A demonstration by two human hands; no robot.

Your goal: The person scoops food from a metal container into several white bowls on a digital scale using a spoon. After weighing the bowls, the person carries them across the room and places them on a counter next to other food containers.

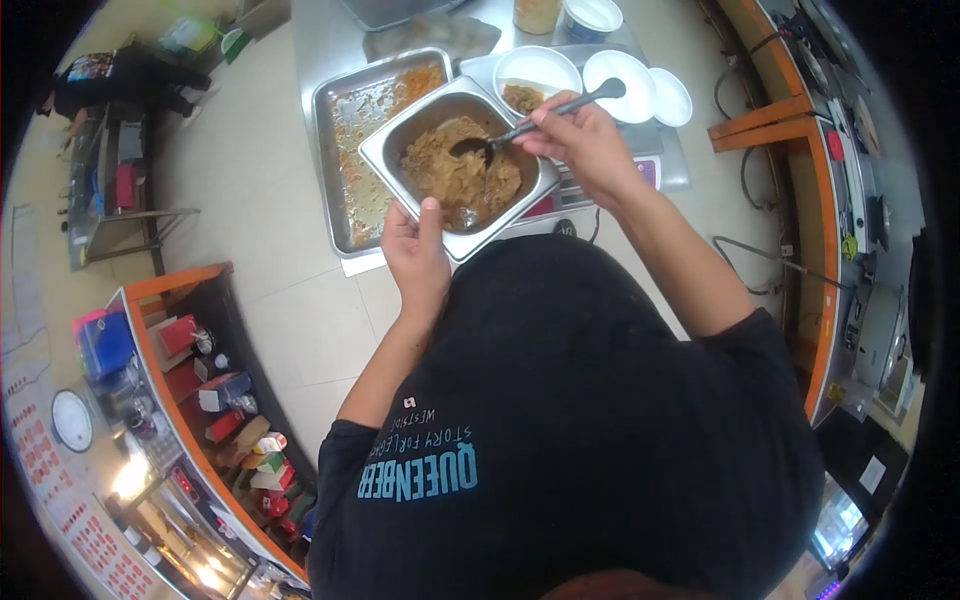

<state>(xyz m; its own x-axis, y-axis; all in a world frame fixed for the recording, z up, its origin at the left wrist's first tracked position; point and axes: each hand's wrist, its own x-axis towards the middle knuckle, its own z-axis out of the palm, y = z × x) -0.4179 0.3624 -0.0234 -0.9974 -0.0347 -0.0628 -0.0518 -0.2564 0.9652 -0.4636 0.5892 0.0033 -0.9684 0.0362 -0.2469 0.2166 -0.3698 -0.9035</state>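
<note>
A square stainless-steel pan [455,160] sits tilted above the steel worktop [320,30], held at its near corner, and it is roughly half full of a brown, stringy cooked food [468,170]. The left hand [415,255] grips that near rim, thumb lying over the edge into the pan and the fingers curled beneath, out of sight. The right hand [585,140] has its fingers pinched around the handle of a long dark metal ladle [540,118]; the bowl of the ladle is down in the brown food, and the handle's rounded end reaches over a white dish.

Just behind the pan, a white round bowl [535,75] holds a small portion of the same brown food. Beside it stand two shallow white dishes [640,90], which look bare inside. They rest on a grey tray or scale platform [670,160], partly covered by the hand, so which it is cannot be told. To the left lies a large rectangular steel tray [355,150] smeared with orange sauce and scraps; the square pan overlaps its right side.

At the top edge, a jar and a white tub [592,15] are cut off. The person's black shirt [570,420] hides the worktop's near part.
</note>
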